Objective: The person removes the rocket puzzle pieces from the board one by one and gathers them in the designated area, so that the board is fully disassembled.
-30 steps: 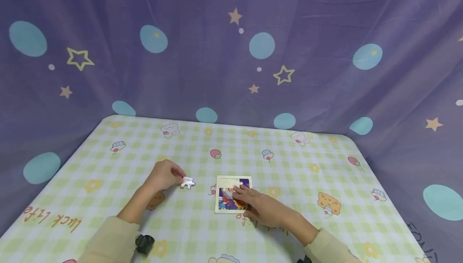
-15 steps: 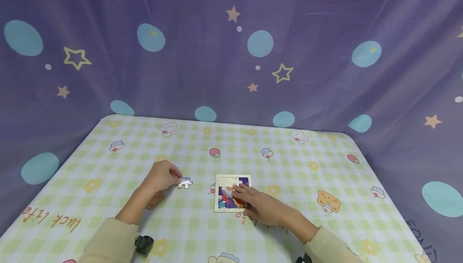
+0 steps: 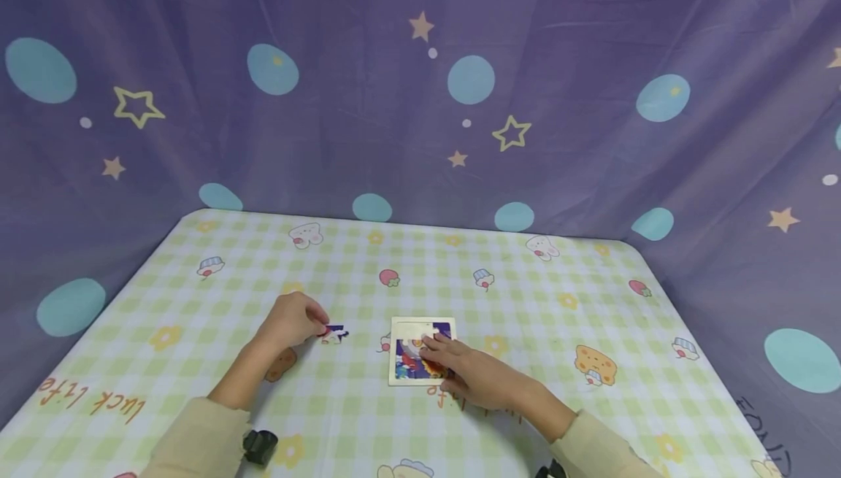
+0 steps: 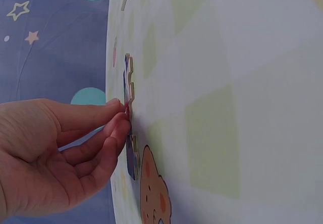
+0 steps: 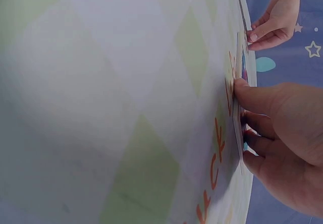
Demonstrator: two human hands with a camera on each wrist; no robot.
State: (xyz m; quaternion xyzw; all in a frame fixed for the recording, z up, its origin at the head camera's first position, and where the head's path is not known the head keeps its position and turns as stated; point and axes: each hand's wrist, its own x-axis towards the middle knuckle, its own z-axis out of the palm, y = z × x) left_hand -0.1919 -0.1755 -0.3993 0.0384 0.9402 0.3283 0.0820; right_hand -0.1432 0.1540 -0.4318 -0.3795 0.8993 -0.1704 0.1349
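My left hand (image 3: pixel 293 320) pinches a jigsaw piece (image 3: pixel 337 332), purple and white with wooden edges, low over the cloth left of the puzzle board. In the left wrist view, notched jigsaw edges (image 4: pixel 132 163) show on both sides of the fingertips; I cannot tell if they are one piece. A small square puzzle board (image 3: pixel 405 367) with a pale frame lies flat, partly filled with a colourful picture; bare wood shows at its upper left. My right hand (image 3: pixel 476 374) rests on the board's right side, fingers extended over the picture, thumb (image 5: pixel 252 95) at the near edge.
A table with a green-and-white checked cloth (image 3: pixel 420 434) printed with small drawings lies under everything. Behind it hangs a purple curtain (image 3: pixel 368 135) with stars and blue ovals. Black wrist devices (image 3: pixel 260 447) sit by both sleeves.
The jigsaw piece in my left hand looked pale with glare earlier; now its printed colours show, as its tilt has changed slightly. My right hand has stayed on the board. The head view shifted a little.
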